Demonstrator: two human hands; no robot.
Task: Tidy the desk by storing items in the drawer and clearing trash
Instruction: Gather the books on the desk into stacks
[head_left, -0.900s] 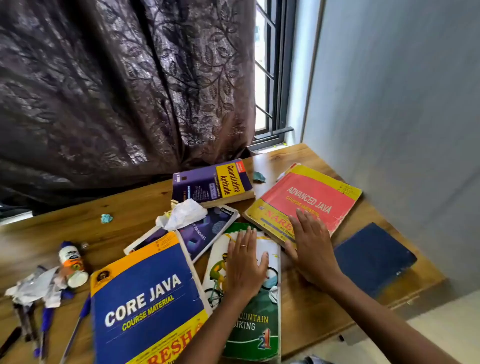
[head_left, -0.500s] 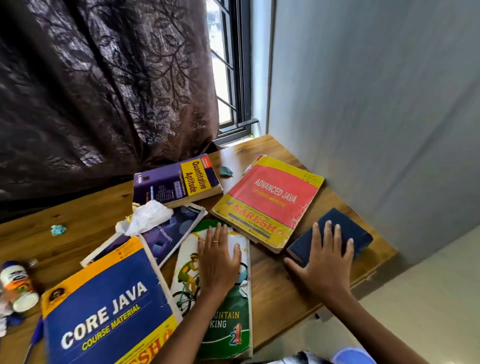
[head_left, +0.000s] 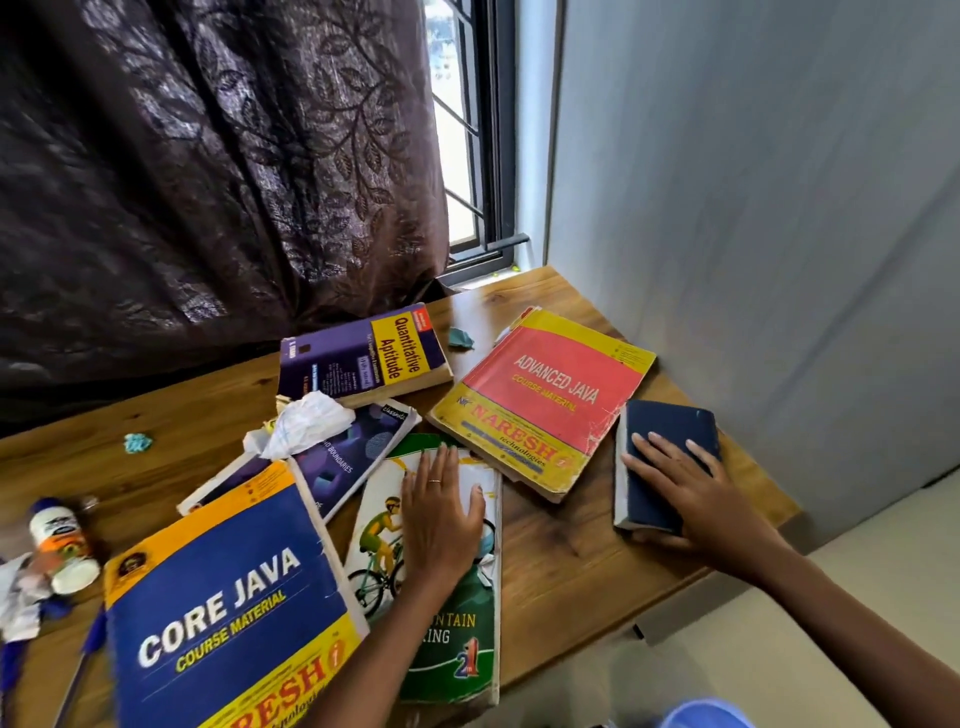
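Note:
My right hand (head_left: 696, 493) grips a dark blue book (head_left: 670, 423) at the desk's right end, fingers spread over its cover and thumb at its near edge. The book is tipped so its page edge shows on the left. My left hand (head_left: 439, 514) lies flat and open on a green Mountain Biking book (head_left: 452, 639). A crumpled white paper (head_left: 311, 423) sits on a purple notebook (head_left: 358, 452). Two teal paper scraps lie on the wooden desk (head_left: 561, 561), a far one (head_left: 461, 338) and a left one (head_left: 137, 443).
A Core Java book (head_left: 223, 613) lies near left, an Advanced Java book (head_left: 550, 395) at right, and Quantitative Aptitude (head_left: 358, 358) at the back. A glue bottle (head_left: 62, 543), wrappers and blue pens (head_left: 93, 639) crowd the left edge. Curtain behind, grey wall close on the right.
My right hand slid from the Advanced Java book to the dark blue book and took hold of it, tipping it up. My left hand stayed on the Mountain Biking book.

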